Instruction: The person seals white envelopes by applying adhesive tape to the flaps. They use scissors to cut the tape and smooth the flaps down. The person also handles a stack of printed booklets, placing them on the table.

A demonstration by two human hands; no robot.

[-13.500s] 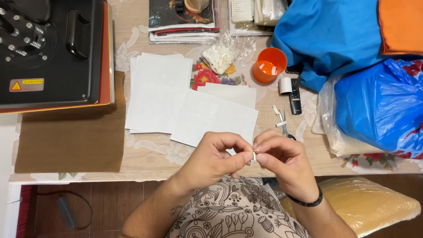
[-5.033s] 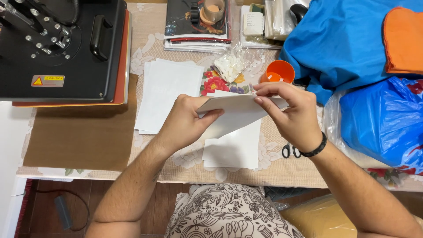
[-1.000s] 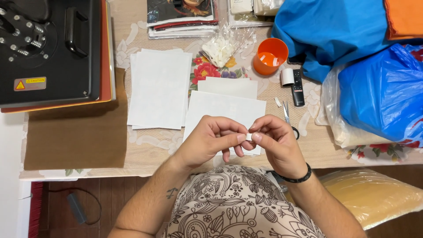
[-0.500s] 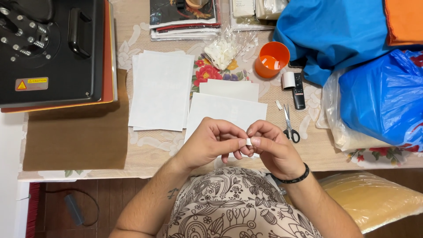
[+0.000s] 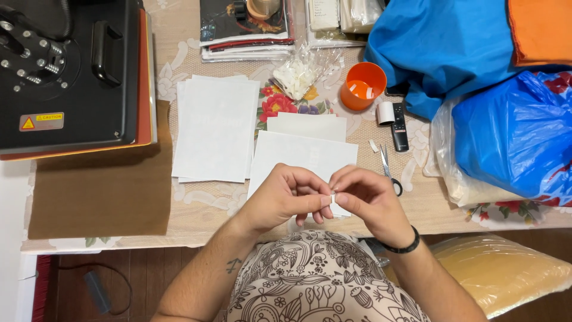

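Pinching small white tape bit (image 5: 333,198) between left hand (image 5: 285,200) & right hand (image 5: 370,201) fingertips; keep grip light, peel slow, sheets (image 5: 301,160) just beyond.

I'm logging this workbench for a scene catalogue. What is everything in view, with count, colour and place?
heat press: one, black, far left.
brown sheet: one, brown, below the press.
paper stack: one, white, centre-left.
paper sheets: a few, white, under the hands.
orange cup: one, centre-right.
scissors: one pair, right of the sheets.
remote: one, black, by the cup.
blue cloth: one, upper right.
blue plastic bag: one, far right.
small white piece: one, pinched between both hands.
left hand: pinching it.
right hand: pinching it.
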